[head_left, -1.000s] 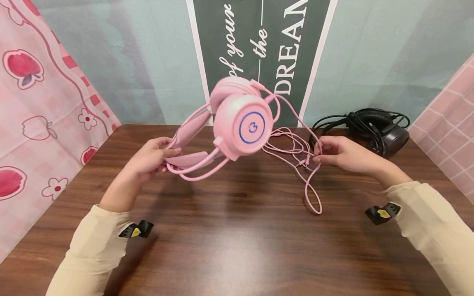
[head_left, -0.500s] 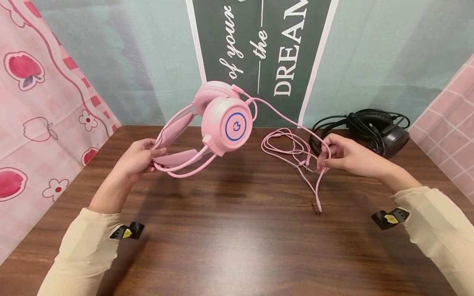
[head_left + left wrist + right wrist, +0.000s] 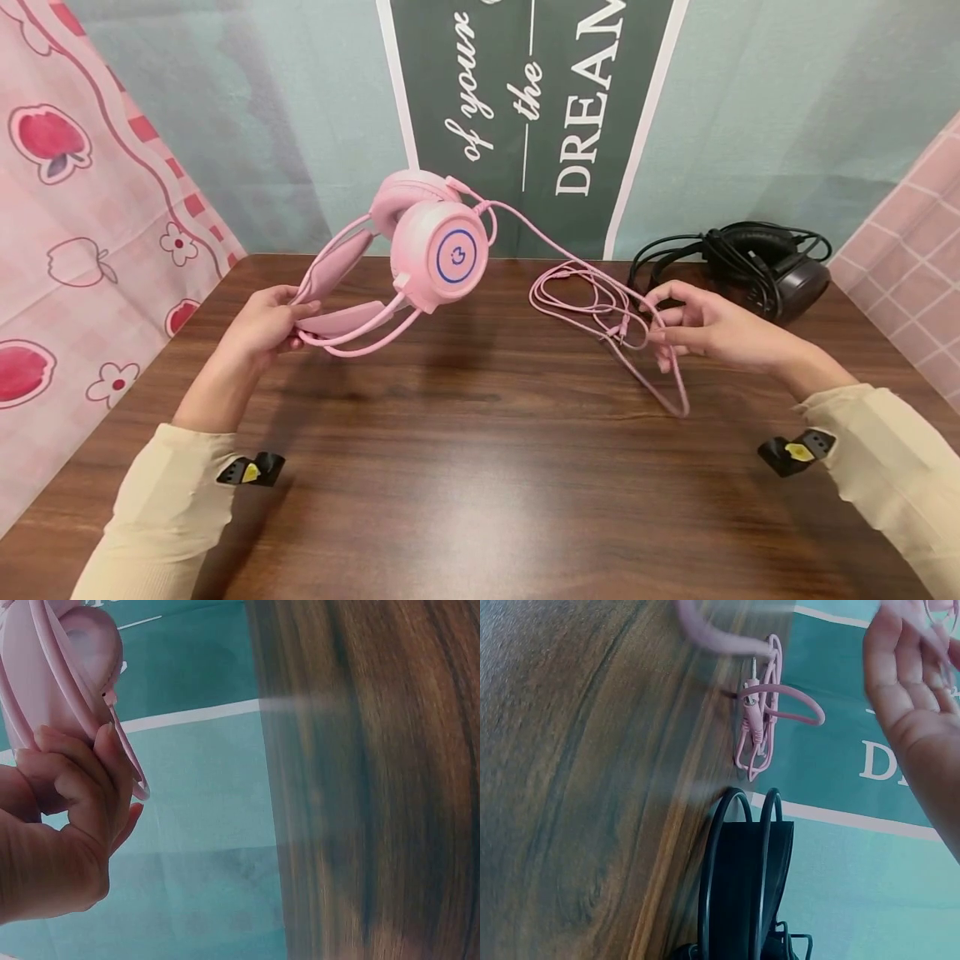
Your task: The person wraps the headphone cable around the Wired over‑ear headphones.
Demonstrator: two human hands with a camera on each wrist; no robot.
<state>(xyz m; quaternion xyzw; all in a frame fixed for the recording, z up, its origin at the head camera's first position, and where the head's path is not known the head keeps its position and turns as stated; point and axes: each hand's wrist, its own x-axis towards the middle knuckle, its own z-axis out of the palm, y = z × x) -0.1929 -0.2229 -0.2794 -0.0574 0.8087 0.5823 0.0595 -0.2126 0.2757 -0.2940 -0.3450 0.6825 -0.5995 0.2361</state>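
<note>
In the head view, a pink headset [image 3: 438, 250] with a blue ring logo on its ear cup is held up over the table. My left hand [image 3: 262, 329] grips it by the padded headband [image 3: 37, 675], fingers wrapped round the band in the left wrist view. From the ear cups a pink cable [image 3: 540, 233] runs right to my right hand [image 3: 705, 329], whose curled fingers hold it loosely, a loop hanging below. The rest of the cable lies in a bundle [image 3: 562, 308] on the table, with metal plugs [image 3: 754, 669] showing in the right wrist view.
A black headset [image 3: 787, 283] with its cable wound round it lies at the back right of the brown wooden table [image 3: 480, 467]. Behind hangs a teal cloth [image 3: 750, 117] with a dark lettered panel [image 3: 525, 100]. Pink patterned cloth [image 3: 90, 217] lines the left side.
My left hand has carried the pink headset left and slightly down. The right hand has shifted a little right, its grip on the cable looser, and the hanging loop has swung right.
</note>
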